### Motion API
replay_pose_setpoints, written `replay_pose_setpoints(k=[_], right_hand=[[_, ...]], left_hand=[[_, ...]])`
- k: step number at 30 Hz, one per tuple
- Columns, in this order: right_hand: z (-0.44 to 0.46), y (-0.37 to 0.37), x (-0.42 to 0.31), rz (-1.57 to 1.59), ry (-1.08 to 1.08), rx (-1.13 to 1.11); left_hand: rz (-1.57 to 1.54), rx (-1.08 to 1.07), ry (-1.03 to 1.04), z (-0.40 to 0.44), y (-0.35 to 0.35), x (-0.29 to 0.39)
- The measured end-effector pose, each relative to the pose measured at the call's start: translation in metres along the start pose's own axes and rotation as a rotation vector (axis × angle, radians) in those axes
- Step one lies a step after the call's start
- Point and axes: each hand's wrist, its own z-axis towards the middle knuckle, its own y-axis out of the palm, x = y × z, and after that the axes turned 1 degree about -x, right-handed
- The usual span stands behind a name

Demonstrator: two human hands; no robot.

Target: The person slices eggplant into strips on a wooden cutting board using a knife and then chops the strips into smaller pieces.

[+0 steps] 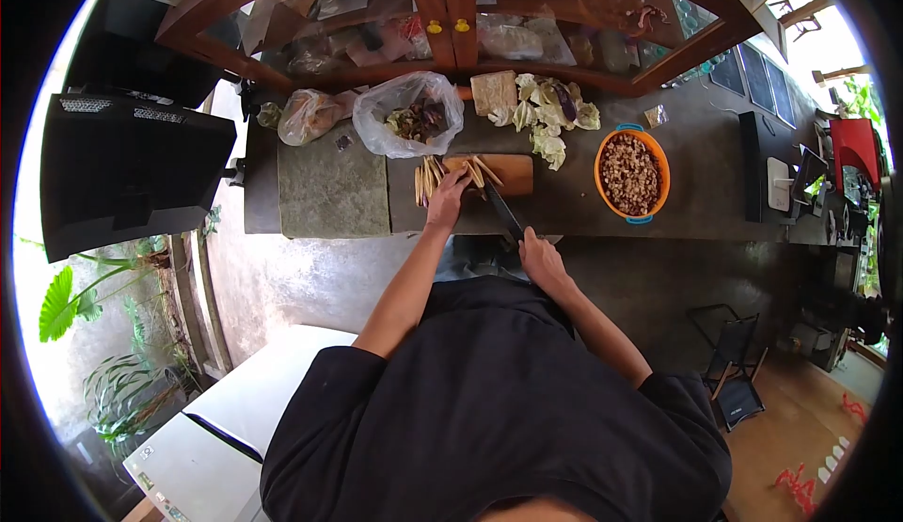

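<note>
My right hand (541, 257) is closed around the handle of a knife (504, 213). Its dark blade points up and left, to the front edge of a wooden cutting board (518, 172). Beside it, my left hand (445, 202) has its fingers bent down on pale long strips at the left part of the board; the small fingers are hard to make out. Some strips (425, 180) lie left of this hand, partly off the board. Other strips (482, 170) lie between the hand and the blade. They look like cut vegetable, perhaps eggplant.
An orange colander (667, 180) full of diced pieces stands right on the dark counter (569, 204). Behind the board are leafy scraps (548, 149), a purple eggplant (566, 103) and a plastic bag (370, 118) of trimmings. A glass-door cabinet (428, 5) overhangs the back.
</note>
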Motion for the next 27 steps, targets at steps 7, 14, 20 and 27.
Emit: replay_pose_setpoints(k=[7,14,20,27], right_hand=[[-0.001,0.0,0.003,0.008,-0.006,0.024],[0.02,0.009,0.001,0.044,-0.038,0.063],[0.042,0.006,-0.005,0.084,-0.089,0.111],[0.045,0.003,-0.006,0.067,-0.059,0.065]], left_hand=[[-0.002,0.065,0.012,0.002,-0.003,0.006],[-0.04,0.023,-0.003,0.001,-0.01,0.018],[0.214,-0.007,-0.017,-0.001,0.005,0.009],[0.055,-0.023,-0.081,0.003,0.002,0.007]])
